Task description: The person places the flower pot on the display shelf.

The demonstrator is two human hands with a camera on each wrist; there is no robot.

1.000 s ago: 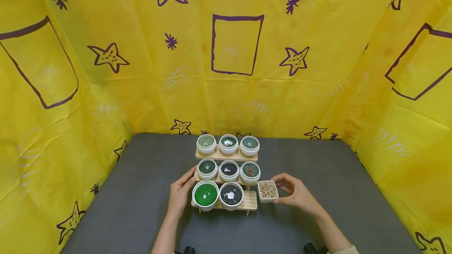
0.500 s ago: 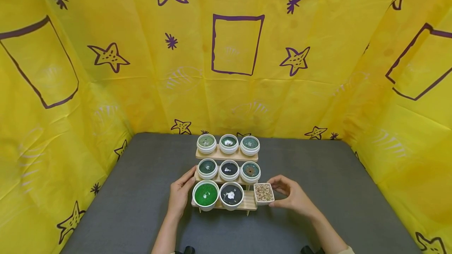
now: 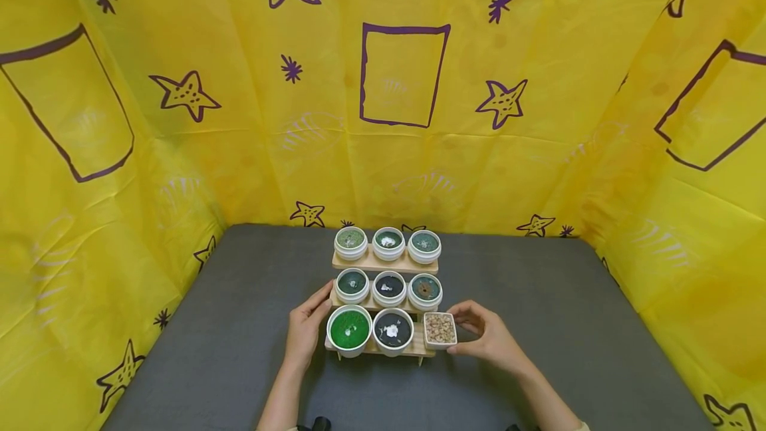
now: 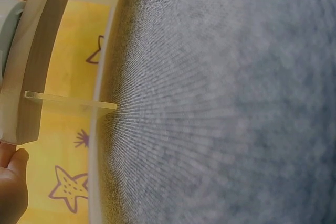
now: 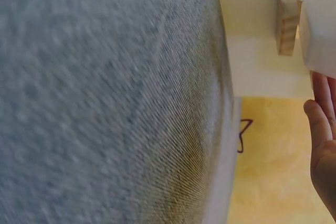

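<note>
A three-tier wooden stand bears rows of round white pots, such as one with a bright green top and one with a dark top. My left hand pinches the left end of the middle shelf; in the left wrist view its fingertips meet the end of the wooden board. My right hand holds a small square white pot of tan pebbles by its right side. In the head view this pot overlaps the right end of the front shelf. Its white wall shows close beside the shelf board.
A dark grey tabletop surrounds the stand. Yellow cloth printed with purple stars and outlines hangs behind and on both sides. Pots with greenish or dark tops, one with a brown centre, fill the two rear shelves.
My right hand has moved left with the square pot, from beside the stand to over the right end of the front shelf. The left hand has stayed in place.
</note>
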